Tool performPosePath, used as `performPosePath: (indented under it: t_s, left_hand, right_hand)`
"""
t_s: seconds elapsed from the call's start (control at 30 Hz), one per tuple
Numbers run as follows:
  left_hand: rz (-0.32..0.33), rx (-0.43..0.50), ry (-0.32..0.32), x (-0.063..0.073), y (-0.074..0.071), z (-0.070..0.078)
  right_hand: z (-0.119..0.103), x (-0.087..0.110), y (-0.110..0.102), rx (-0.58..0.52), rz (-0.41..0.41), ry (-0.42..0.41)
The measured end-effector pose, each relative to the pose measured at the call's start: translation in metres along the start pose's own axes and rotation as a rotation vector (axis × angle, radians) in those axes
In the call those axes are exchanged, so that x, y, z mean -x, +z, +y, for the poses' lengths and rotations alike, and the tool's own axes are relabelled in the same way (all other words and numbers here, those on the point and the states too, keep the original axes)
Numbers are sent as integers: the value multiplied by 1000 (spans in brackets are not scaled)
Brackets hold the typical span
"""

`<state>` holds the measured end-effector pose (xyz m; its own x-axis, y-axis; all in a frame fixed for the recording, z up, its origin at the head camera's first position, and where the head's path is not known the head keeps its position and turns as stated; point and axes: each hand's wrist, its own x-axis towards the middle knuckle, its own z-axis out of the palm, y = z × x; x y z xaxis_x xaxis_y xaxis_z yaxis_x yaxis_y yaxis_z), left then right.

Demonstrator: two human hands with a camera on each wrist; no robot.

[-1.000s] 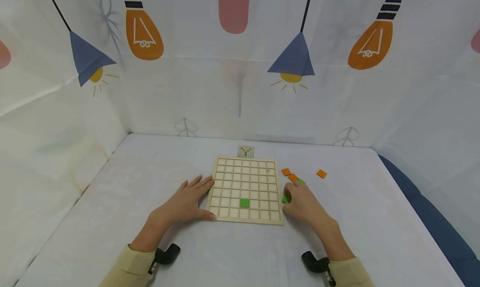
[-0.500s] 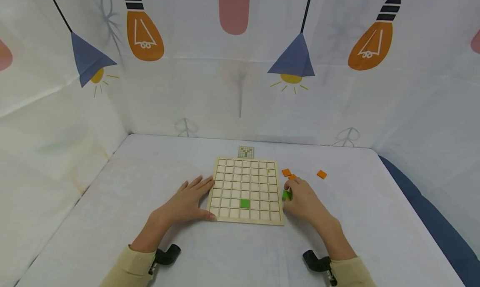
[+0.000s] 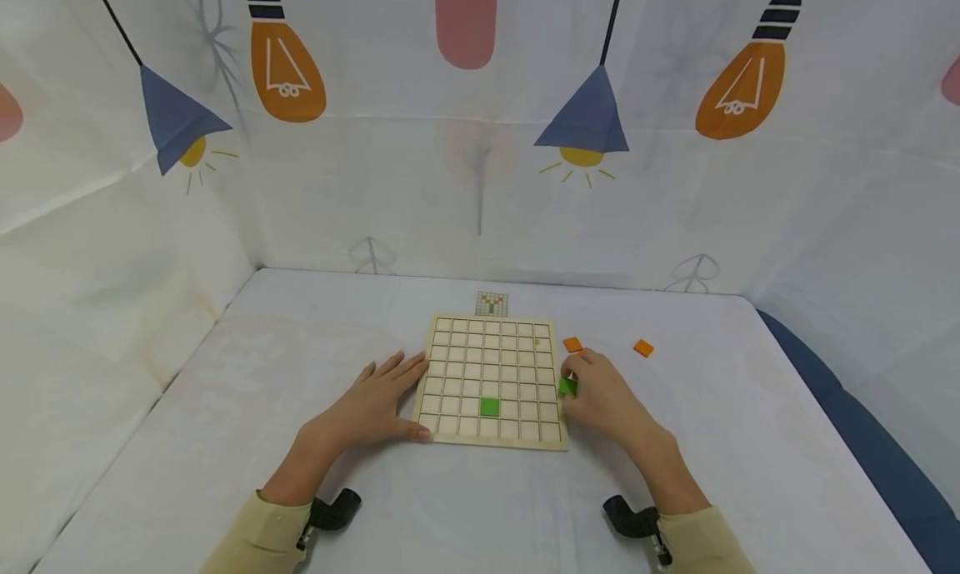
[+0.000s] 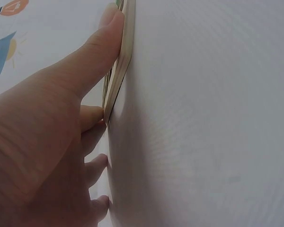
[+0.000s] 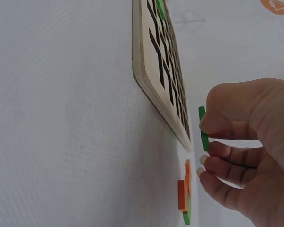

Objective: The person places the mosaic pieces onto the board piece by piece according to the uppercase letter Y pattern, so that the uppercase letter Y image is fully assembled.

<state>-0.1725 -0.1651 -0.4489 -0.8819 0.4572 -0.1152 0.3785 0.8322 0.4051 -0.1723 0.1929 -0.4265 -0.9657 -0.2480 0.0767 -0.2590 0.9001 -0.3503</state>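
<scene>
A pale wooden grid board (image 3: 465, 366) lies on the white table, with one green tile (image 3: 490, 406) set in a cell of its lower part. My left hand (image 3: 367, 407) spreads along the board's left edge, and its thumb (image 4: 97, 49) presses on the near corner. Beside the right edge, my right hand (image 3: 606, 399) pinches another green square tile (image 5: 204, 128) between thumb and fingers. The right wrist view shows that tile raised off the table, its thin side facing me. Below those fingers lie orange tiles (image 5: 182, 195) and a green tile (image 5: 187, 212).
A small printed pattern card (image 3: 492, 303) touches the board's far edge. One orange tile (image 3: 573, 344) lies just beyond my right hand, and another orange tile (image 3: 643, 348) sits farther right. White fabric walls (image 3: 420, 191) with lamp drawings rise behind the table.
My right hand has lifted the green tile and shifted slightly left with it, up to the board's right edge. The left hand stays in place.
</scene>
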Motion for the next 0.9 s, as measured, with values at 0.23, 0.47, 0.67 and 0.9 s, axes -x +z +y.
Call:
performPosePath:
  t_s: [0.23,0.47,0.67,0.9]
  left_hand:
    - [-6,0,-5,0,-1,0]
    - [-7,0,-4,0,1,-1]
    - [-2,-3,-4,-1,1,-2]
    - [-5,1,-2,0,0,-1]
  right_hand:
    - [-7,-2,4,-15,-11,-38]
    - [-11,-5,9,-18,-49,-12]
    - [-15,-8,13,-22,-51,-21]
    - [-23,-11,15,-1,-52,-50]
